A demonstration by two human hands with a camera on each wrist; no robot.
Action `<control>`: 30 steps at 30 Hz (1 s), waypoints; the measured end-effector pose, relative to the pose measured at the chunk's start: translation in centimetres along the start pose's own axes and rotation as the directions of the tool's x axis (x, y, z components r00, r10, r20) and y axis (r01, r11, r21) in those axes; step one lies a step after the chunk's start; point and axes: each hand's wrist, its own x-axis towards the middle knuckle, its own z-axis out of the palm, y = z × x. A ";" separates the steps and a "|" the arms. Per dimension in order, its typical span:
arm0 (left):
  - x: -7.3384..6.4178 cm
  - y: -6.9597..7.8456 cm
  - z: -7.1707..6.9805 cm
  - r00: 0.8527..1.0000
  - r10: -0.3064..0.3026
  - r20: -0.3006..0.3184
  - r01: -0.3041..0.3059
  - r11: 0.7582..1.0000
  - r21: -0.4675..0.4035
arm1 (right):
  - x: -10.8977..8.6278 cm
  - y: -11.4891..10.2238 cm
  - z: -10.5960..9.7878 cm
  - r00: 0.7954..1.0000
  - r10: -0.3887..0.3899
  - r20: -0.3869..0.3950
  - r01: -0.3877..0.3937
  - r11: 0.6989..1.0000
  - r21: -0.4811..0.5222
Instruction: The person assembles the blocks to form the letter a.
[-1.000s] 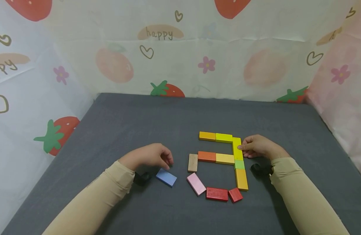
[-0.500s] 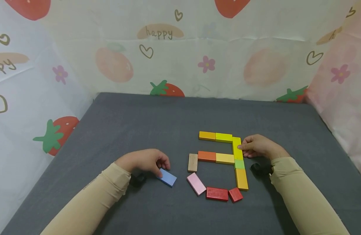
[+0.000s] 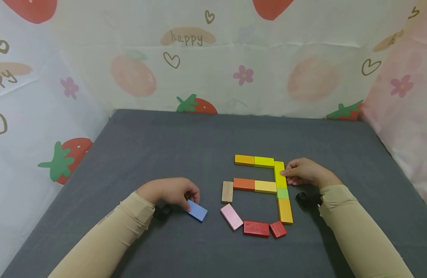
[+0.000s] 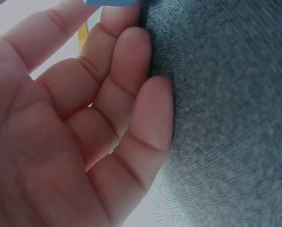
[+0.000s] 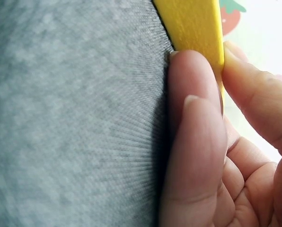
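My left hand (image 3: 173, 190) pinches the near-left end of a blue rectangular block (image 3: 199, 211), which lies slanted close over the dark cloth. In the left wrist view, only an edge of the blue block (image 4: 110, 2) shows at the top, above the curled fingers (image 4: 153, 113). On the other side, my right hand (image 3: 306, 172) rests at the right edge of a bright yellow block (image 3: 279, 173). Its thumb lies on the block's top edge. The right wrist view shows two fingertips (image 5: 193, 71) against the side of that yellow block (image 5: 190, 21).
Flat blocks form a figure between the hands: orange-yellow (image 3: 244, 160), orange-red (image 3: 244, 184), pale yellow (image 3: 265, 187), green (image 3: 282, 193) and others. A wood-coloured block (image 3: 227, 192), a pink block (image 3: 231, 217) and red blocks (image 3: 256, 228) curve along its left and bottom.
My left hand has moved down and slightly left onto the blue block and taken hold of its end. The right hand has stayed at the yellow block.
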 end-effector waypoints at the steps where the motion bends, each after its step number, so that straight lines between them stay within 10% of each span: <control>1: 0.0 0.0 0.0 1.000 -0.003 0.001 0.003 1.000 0.000 | 0.0 0.0 0.0 1.000 0.000 0.000 0.000 1.000 0.000; 14: 0.0 0.9 -0.2 0.999 -0.043 -0.012 0.043 0.997 0.070 | -0.2 0.1 0.1 1.000 -0.018 -0.006 0.018 1.000 0.008; 30: 1.7 4.4 -2.6 0.998 0.049 -0.051 -0.049 0.999 0.004 | -0.3 0.0 0.0 1.000 -0.015 0.011 0.015 1.000 0.010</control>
